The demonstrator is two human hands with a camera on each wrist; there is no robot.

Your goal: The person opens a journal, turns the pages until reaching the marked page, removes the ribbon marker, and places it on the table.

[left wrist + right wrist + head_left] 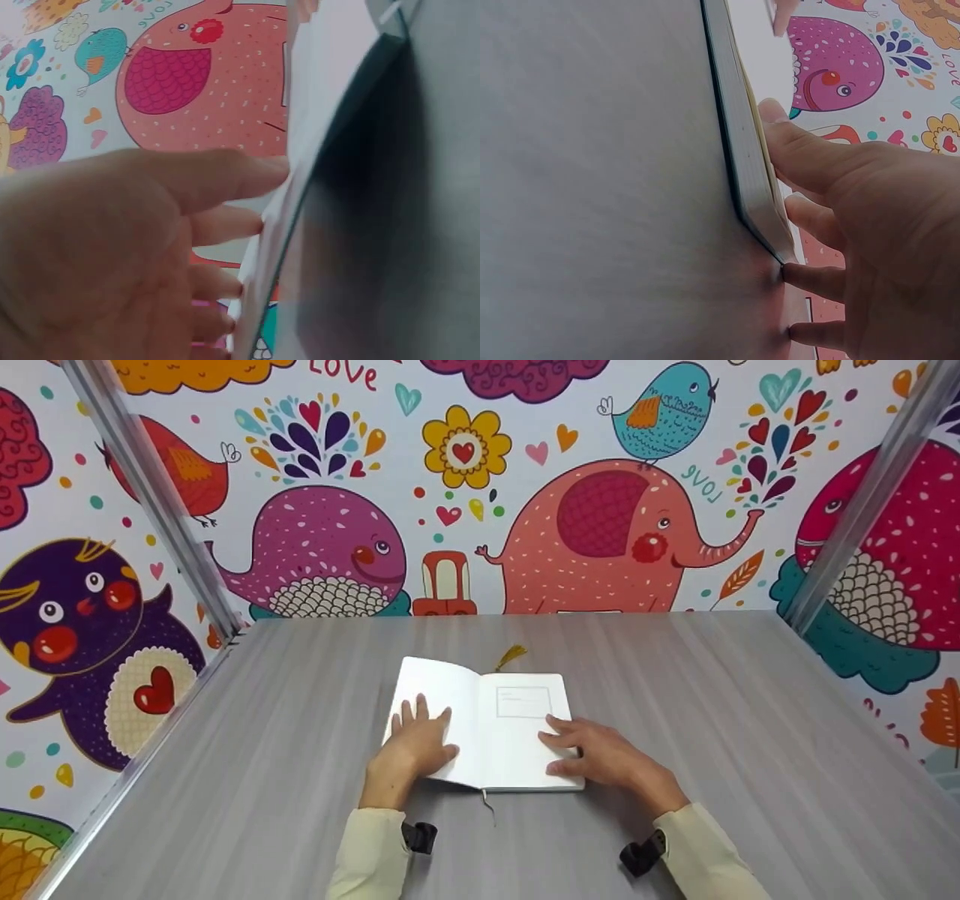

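A notebook (pixel 517 761) lies open on the table, its white pages facing up and a printed rectangular frame on the right page. My left hand (pixel 415 744) rests on the left page with its fingers spread, and in the left wrist view the thumb and fingertips touch that page while the cover's dark outer side slopes above the table. Over the right edge lies my right hand (pixel 600 750), its thumb (pixel 776 112) on the page. Lower fingers of that hand reach down by the book's corner in the right wrist view.
A yellow tassel (pixel 512 656) sticks out above the notebook's spine, and a thin ribbon (pixel 489 808) trails below it. The grey table (pixel 262 750) ends at a wall (pixel 465 525) with cartoon animals. Metal posts (pixel 150 502) stand at both sides.
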